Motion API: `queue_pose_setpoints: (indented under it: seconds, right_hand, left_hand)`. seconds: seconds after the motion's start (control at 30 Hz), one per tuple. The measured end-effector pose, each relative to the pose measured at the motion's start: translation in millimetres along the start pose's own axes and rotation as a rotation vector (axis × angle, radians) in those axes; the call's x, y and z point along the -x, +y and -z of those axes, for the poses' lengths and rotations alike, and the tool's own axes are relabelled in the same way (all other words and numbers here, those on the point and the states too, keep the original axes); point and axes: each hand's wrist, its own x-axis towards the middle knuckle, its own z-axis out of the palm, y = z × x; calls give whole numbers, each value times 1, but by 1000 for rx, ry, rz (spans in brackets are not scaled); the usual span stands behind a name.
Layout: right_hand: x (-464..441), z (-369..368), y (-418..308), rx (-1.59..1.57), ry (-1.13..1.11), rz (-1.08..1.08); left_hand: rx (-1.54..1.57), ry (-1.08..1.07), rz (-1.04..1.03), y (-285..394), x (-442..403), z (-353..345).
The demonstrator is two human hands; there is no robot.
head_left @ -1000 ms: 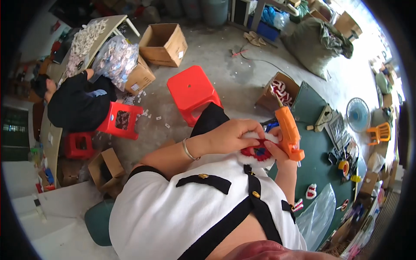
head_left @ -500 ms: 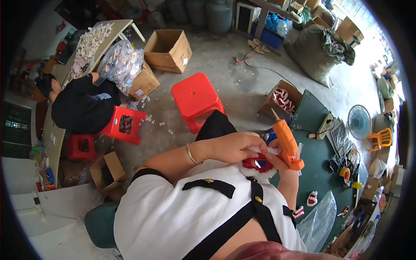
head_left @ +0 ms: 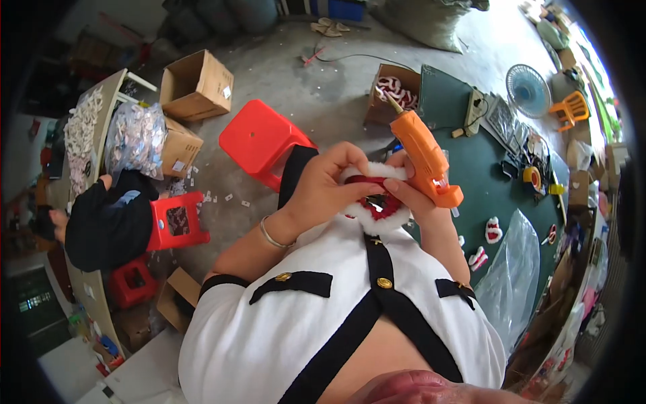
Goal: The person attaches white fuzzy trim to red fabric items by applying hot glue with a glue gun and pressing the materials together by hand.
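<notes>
A red piece of fabric with white fluffy trim (head_left: 390,219) is held in front of my chest, with a hole or shiny spot in its red middle. My left hand (head_left: 330,185), a bangle at its wrist, pinches the piece's upper left edge between thumb and fingers. My right hand (head_left: 420,198) grips the piece's right side with its thumb. That same hand also holds an orange glue gun (head_left: 422,156), its nozzle pointing up and left. The right fingers are partly hidden behind the gun and the trim.
The green table (head_left: 457,158) bears small red-and-white pieces (head_left: 493,230), a clear plastic bag (head_left: 513,276), scissors (head_left: 550,234) and tape (head_left: 532,177). Beyond are a carton of red-and-white pieces (head_left: 392,94) and a red stool (head_left: 256,138). A person in black (head_left: 111,219) sits at the left.
My view has turned and tilted, so the room has shifted left and upward in it. The fluffy piece is now tipped, showing more of its upper edge, with both hands still on it.
</notes>
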Motion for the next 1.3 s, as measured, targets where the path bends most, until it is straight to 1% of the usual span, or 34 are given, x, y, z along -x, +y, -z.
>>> queue_pose_setpoints:
  seconds: [0.07, 0.2, 0.23, 0.27, 0.3, 0.33, 0.37, 0.43, 0.47, 0.5, 0.53, 0.57, 0.7, 0.8, 0.83, 0.93, 1.1, 1.2, 1.23, 1.27, 1.3]
  right_hand:
    - [2, 1, 1, -12, 13, -10]
    - [5, 2, 2, -23, -22, -11]
    - [6, 0, -2, 77, 40, -103]
    - [4, -4, -5, 174, 83, -179]
    - [4, -7, -1, 134, 110, -126]
    - [4, -7, 8, 85, 129, -68]
    - [5, 2, 18, 72, 110, -71]
    - [5, 20, 36, 17, 72, -49]
    - [4, 22, 42, -30, 62, -22]
    - [2, 18, 42, -44, 23, -15]
    - [4, 16, 39, -39, 56, -26]
    - [6, 16, 36, -25, 96, -43]
    - [6, 19, 37, -11, 62, -37]
    - [5, 13, 33, -53, 51, -56]
    - [7, 12, 32, -70, 57, -71]
    - [7, 13, 32, -53, 56, -78]
    - [8, 12, 28, 3, 64, -117]
    - [8, 14, 29, 15, 78, -148]
    - [8, 16, 30, 19, 90, -163]
    - [7, 20, 39, 22, 123, -169]
    - [4, 27, 51, 35, 43, -69]
  left_hand:
    - [166, 74, 21, 7, 0, -2]
    - [267, 26, 87, 6, 2, 6]
    - [261, 54, 55, 3, 2, 7]
    - [266, 35, 94, -4, 3, 8]
    - [264, 24, 130, -9, 3, 10]
    - [239, -45, 81, -13, 3, 13]
    - [208, -112, 43, -15, 3, 14]
    - [216, -128, 42, -10, 3, 11]
    - [189, -89, 20, -12, 3, 10]
    - [158, -122, -39, -14, 0, 10]
    - [138, -160, -91, -16, -1, 10]
    - [137, -139, -99, -19, 1, 10]
    - [45, -90, -80, -23, 0, 9]
    - [237, -64, 74, -22, -2, 8]
    - [237, -60, 76, -22, -2, 7]
    - [133, -20, -29, -24, 0, 3]
    - [115, -54, -45, -27, -1, 3]
    - [237, -62, 96, -24, 0, 3]
    - [249, -79, 109, -22, 0, 3]
    - [227, -35, 138, -18, 0, 2]
    - [206, 2, 170, -14, 0, 0]
